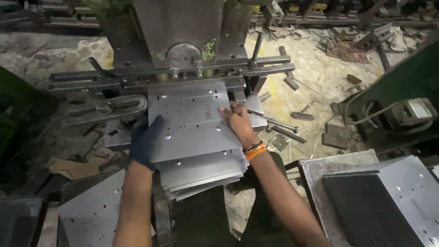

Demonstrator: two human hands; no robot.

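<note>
A flat grey metal sheet [192, 116] with punched holes and a small slotted vent lies on the bed of a press machine [183, 32]. My left hand [145, 142], in a dark glove, grips the sheet's left edge. Bare, with an orange band at the wrist, my right hand [238, 124] holds the sheet's right edge, fingers laid on top. Under the sheet's near end sits a stack of similar sheets [206, 176], fanned slightly toward me.
Another punched sheet [89, 212] lies at lower left. At lower right a metal tray [320, 167] carries dark plates and one more sheet [411, 187]. Bolts, blocks and scrap [297, 116] litter the floor to the right. A clamp bar [109, 107] juts left of the press.
</note>
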